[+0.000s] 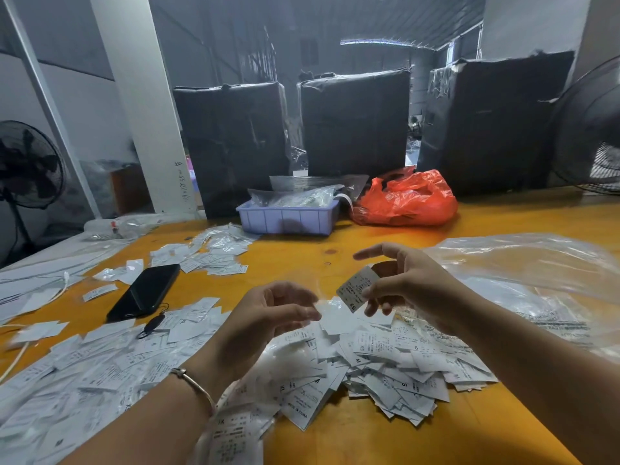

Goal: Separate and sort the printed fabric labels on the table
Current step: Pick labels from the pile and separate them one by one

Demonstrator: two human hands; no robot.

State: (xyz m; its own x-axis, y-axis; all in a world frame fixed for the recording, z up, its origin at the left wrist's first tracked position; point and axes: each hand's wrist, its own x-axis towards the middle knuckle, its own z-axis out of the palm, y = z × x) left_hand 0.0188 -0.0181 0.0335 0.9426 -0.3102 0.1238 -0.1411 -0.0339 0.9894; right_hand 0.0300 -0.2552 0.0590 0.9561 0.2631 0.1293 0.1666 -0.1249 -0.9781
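Right hand: the right hand (402, 283) is raised above the heap, its fingers (372, 292) pinching one XS label (356, 289) by its edge; the forefinger sticks out straight, free of the label.
Left hand: the left hand (268, 317) hangs over the heap with fingers loosely curled; motion blur hides whether a label sits between the tips, so I cannot tell if it holds anything.
Labels: the unsorted heap (385, 367) lies on the worktop (335, 250) under both hands; a wide spread (100, 367) covers the near left, and a smaller cluster (208, 253) sits further back, left of centre.
Step in hand: likely reading the size mark on the held label before laying it with its like.
Risk, mixing: the spread and the heap run into each other near the left wrist, so a label laid carelessly could slide back among unsorted ones.
Risk, draught: the fans (30, 166) at either side, if running, could lift such light pieces.
Risk, doubles: labels overlap thickly, so two may come up clinging together and be sorted as one.
Risk, clutter: the phone (144, 292) lies among the labels and the clear plastic bag (536, 280) touches the heap's right edge; labels may slip under either.
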